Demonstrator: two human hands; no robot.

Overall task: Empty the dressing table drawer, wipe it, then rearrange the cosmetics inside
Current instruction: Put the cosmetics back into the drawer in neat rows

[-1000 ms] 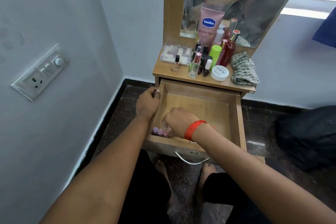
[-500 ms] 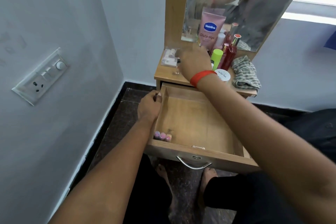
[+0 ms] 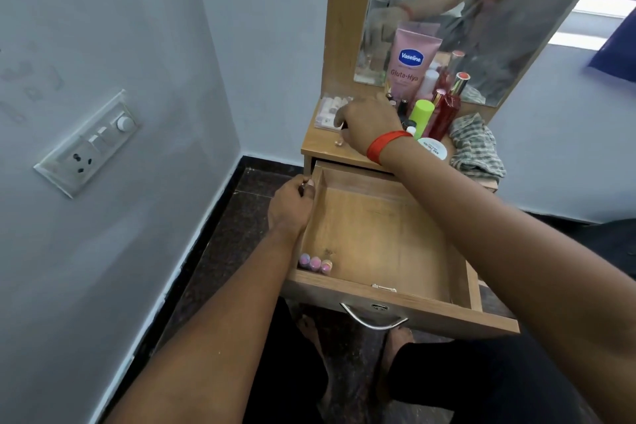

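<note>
Left hand (image 3: 292, 205): clamped on the left wall of the light-wood drawer (image 3: 378, 234), thumb on the top edge and fingers curled outside it.

Right hand (image 3: 370, 126): over the wooden dressing-table top (image 3: 311, 144), fingers bent downward beside the clear plastic case (image 3: 327, 110). I cannot tell whether they pinch anything.

The drawer is pulled out. Three small pastel-capped bottles (image 3: 315, 263) lie together in its near left corner.

Assessment: restocking has barely begun.

Hazards:
- My wrist sits just beside the lime-green cylinder (image 3: 422, 113) and the tall red glass bottle (image 3: 445, 113). A careless withdrawal could topple the crowded row.
- The small clear vial (image 3: 339, 142) near the top's front edge could be knocked off.
- A jolt from my left hand could set the drawer bottles rolling.
</note>
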